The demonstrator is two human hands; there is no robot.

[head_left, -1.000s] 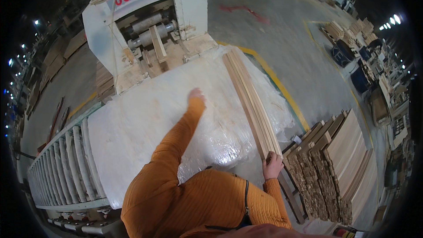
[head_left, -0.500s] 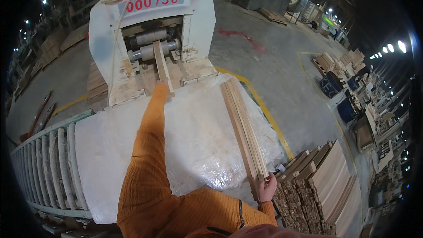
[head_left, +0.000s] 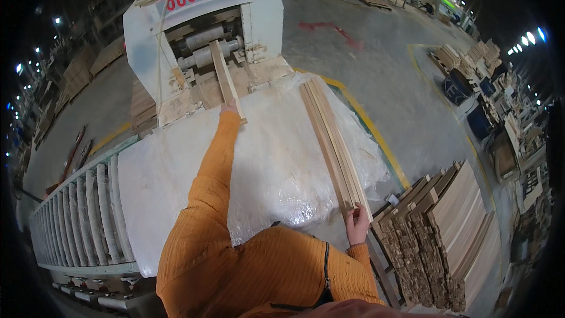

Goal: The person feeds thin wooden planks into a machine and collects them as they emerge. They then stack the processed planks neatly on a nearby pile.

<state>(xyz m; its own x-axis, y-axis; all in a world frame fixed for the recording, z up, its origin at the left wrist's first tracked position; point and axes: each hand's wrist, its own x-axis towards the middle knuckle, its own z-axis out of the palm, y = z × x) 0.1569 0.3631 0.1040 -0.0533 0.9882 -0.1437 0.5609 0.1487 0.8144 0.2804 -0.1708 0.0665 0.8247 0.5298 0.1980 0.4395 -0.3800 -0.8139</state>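
A long pale wooden strip (head_left: 222,73) lies lengthwise between the rollers (head_left: 210,54) of the white machine ahead, its near end reaching over the covered table. My left hand (head_left: 230,106) is closed around this strip close to its near end; the fingers are partly hidden by the sleeve. Several more wooden strips (head_left: 331,138) lie side by side along the table's right side. At their near end, my right hand (head_left: 357,224) has its fingers curled onto the wood, thumb against the edge.
Plastic film covers the table (head_left: 176,182). A roller conveyor (head_left: 82,218) runs along the left. Stacked wooden boards (head_left: 435,229) stand at the lower right, beside my right arm. The white machine (head_left: 144,53) carries a hose. A yellow floor line (head_left: 376,135) passes right of the table.
The whole view has shifted a little. The strip in the rollers reaches slightly farther out toward me, my left hand on it. My right hand stays at the near end of the side strips.
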